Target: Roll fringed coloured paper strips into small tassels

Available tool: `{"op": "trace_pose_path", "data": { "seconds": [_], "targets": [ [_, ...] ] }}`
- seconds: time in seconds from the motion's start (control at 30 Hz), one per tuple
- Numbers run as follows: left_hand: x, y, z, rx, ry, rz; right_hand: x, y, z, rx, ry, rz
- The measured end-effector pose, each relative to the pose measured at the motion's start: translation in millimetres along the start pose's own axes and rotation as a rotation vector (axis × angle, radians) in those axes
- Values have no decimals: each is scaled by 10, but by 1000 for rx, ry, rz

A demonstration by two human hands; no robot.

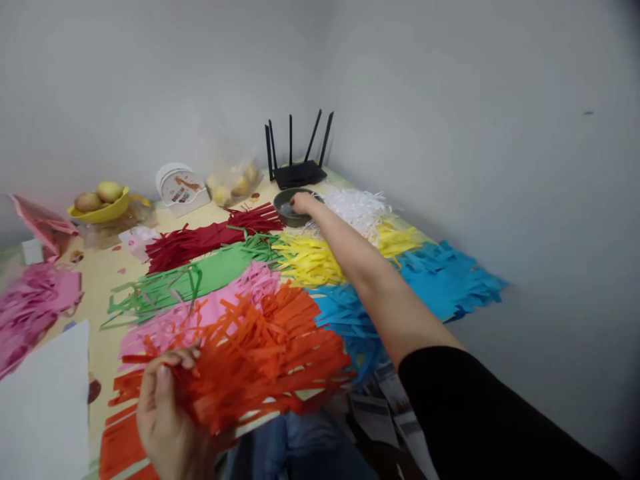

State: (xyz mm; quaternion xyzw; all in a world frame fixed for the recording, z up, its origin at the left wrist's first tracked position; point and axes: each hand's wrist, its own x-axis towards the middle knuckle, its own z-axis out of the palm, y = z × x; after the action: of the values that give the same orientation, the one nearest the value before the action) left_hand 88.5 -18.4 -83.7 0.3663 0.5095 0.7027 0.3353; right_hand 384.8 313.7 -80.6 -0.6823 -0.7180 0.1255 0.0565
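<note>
My left hand (167, 417) grips a bundle of orange paper strips (260, 363) near the table's front edge. My right hand (302, 202) is stretched far across the table and reaches into a small dark bowl (286, 198); its fingers touch the inside, and I cannot tell whether they hold anything. Under my right arm lie fringed paper sheets: yellow (305, 259), blue (440, 280) and white shreds (357, 207).
Red (200, 240), green (200, 277) and pink (200, 313) strip sheets cover the table's middle. A black router (299, 172) stands at the back. A yellow bowl of potatoes (100, 203) and more pink paper (30, 307) are at left. A white sheet (45, 400) lies front left.
</note>
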Motion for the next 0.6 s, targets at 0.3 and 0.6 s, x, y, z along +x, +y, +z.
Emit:
{"op": "trace_pose_path", "data": {
  "seconds": [0.3,0.6],
  "targets": [
    [100,-247,-38,38,94,-94,121,-56,407,-92,-197,-57],
    [123,-344,-41,200,79,-100,-123,98,32,211,215,-43]
  ]
}}
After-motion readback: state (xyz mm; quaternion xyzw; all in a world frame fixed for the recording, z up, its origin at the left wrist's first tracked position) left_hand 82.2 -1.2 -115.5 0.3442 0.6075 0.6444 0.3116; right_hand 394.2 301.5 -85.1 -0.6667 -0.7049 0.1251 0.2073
